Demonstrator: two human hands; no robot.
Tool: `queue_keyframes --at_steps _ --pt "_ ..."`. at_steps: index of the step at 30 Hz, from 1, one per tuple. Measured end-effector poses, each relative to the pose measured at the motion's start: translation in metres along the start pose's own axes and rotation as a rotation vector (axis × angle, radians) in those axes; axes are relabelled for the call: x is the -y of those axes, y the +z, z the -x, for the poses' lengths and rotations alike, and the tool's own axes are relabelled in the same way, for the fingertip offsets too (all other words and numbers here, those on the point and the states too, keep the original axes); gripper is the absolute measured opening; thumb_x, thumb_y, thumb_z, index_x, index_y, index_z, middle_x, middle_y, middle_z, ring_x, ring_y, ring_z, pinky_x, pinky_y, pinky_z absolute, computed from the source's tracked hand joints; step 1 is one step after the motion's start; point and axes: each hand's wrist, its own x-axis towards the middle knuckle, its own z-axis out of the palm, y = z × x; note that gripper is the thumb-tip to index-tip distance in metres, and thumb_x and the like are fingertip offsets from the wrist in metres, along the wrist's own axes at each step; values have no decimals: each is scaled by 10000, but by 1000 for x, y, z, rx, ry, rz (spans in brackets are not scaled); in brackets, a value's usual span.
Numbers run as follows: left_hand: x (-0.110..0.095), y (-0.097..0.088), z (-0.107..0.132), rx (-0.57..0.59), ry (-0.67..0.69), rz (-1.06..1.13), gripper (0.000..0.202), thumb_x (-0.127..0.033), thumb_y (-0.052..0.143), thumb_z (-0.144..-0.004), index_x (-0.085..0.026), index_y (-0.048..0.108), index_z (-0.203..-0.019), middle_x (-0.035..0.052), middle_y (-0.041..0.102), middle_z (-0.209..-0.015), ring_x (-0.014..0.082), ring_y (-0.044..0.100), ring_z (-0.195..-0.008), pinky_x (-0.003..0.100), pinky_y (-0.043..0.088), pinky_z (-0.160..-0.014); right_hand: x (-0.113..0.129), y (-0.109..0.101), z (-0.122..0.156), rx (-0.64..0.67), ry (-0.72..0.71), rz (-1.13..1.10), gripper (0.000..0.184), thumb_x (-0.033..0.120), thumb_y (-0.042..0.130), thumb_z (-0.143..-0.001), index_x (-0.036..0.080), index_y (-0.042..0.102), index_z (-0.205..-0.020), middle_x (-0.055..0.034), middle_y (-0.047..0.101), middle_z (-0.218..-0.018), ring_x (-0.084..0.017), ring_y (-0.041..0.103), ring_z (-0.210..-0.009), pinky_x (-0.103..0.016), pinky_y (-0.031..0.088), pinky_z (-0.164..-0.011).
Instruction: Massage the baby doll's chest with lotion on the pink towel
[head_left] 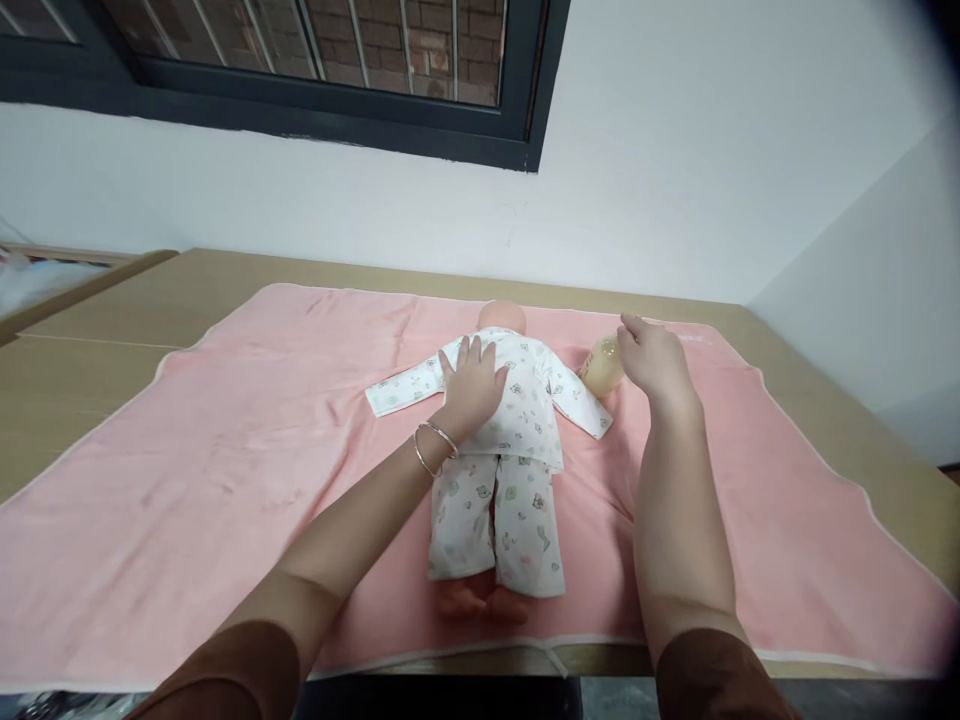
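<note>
Head view: one doll (529, 400) lies on one pink blanket (210, 450), and I count two hands: left hand (474, 387) relaxed, fingers fanned on its shirt, right hand (656, 362) gripping one yellowish bottle (600, 368) beside a sleeve (580, 405)

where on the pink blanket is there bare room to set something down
The widest free patch is the blanket at left, between its left edge, the left forearm and the doll's sleeve. Another lies right of the right forearm. Crowded: around the doll's other sleeve, with bottle and right hand.
</note>
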Motion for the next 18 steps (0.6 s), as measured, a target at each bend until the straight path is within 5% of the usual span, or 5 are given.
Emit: queue_keyframes --at_steps 3,6,10,13,18 --pt "-35 -5 4 100 17 338 492 -317 455 -1035 -161 555 -1491 125 468 -1665 286 299 -1622 555 51 -1359 -1 -4 0 19 62 -9 470 236 413 -980 205 737 -1319 -137 704 -1421 -324 626 -1369 -552 450 -1169" --pt "-76 -1 -2 303 -42 994 469 -423 423 -1057 -198 615 -1421 99 587 -1571 238 528 -1484 379 342 -1293 -1 -5 0 18 66 -32 477 222 422 -968 221 747 -1317 -115 694 -1440 -314 602 -1407 -550 441 -1187" --pt "-113 18 -26 650 -492 1679 670 -549 303 -1062 -70 532 -1471 228 685 -1377 273 698 -1275 371 558 -1091 0 -5 0 2 74 2 498 258 414 -979 196 730 -1359 -132 688 -1443 -335 624 -1380 -540 460 -1168" --pt "-123 32 -37 616 -651 1897 681 -557 330 -1051 -59 519 -1475 226 714 -1292 262 734 -1178 346 616 -971 0 -5 -1 15 100 20 517 280 409 -974 184 725 -1372 -141 689 -1438 -354 634 -1364 -531 488 -1135" --pt "-121 34 -26 623 -690 1937 651 -560 369 -1040 -79 574 -1428 216 724 -1279 267 744 -1143 357 634 -920 2 -5 -4 27 151 23 523 274 414 -950 204 737 -1356 -128 707 -1418 -348 645 -1352 -516 491 -1124"
